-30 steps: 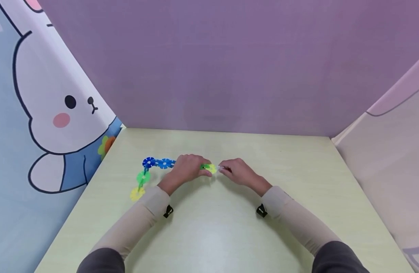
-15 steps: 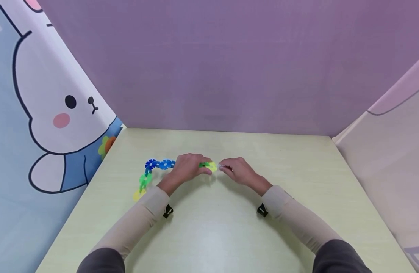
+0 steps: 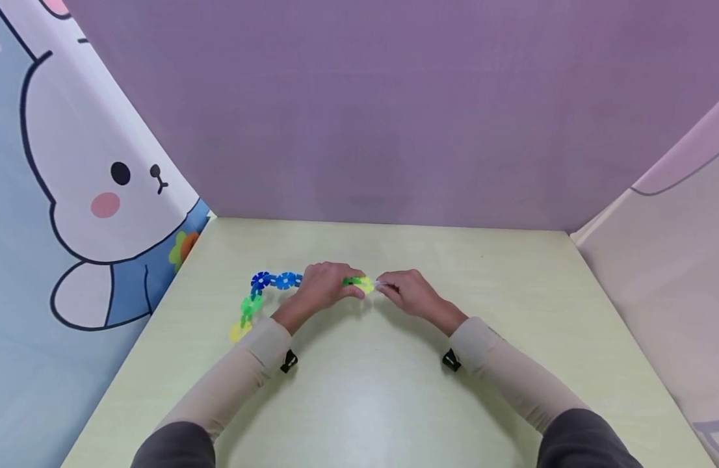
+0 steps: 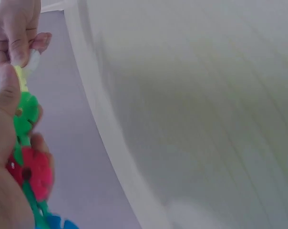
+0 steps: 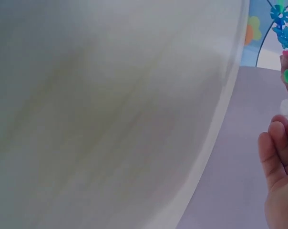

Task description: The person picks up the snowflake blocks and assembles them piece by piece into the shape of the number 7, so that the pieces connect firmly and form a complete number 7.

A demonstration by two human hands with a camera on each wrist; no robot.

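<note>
A chain of interlocking plastic snowflake discs (image 3: 286, 280) runs leftward from my hands above the table. My left hand (image 3: 323, 286) grips the chain near its right end, with a red disc (image 4: 37, 174) and a green disc (image 4: 27, 113) along its fingers in the left wrist view. Beyond the thumb a yellow disc (image 3: 366, 285) sticks out. My right hand (image 3: 413, 292) pinches a white disc (image 5: 287, 108) against the yellow one's edge; whether they interlock I cannot tell. At the far left, the chain's end bends downward through a green disc (image 3: 251, 304) to another yellow disc (image 3: 239, 332), partly behind the left sleeve.
The pale table (image 3: 371, 403) stretches under both arms. A purple panel (image 3: 389, 117) stands along its back edge. On the left hangs a cloth with a cartoon rabbit (image 3: 108, 162), and a pale pink cloth (image 3: 675, 273) is on the right.
The chain's dangling left end has swung slightly to the right. Both hands stay almost in place, still holding the yellow and white discs close together.
</note>
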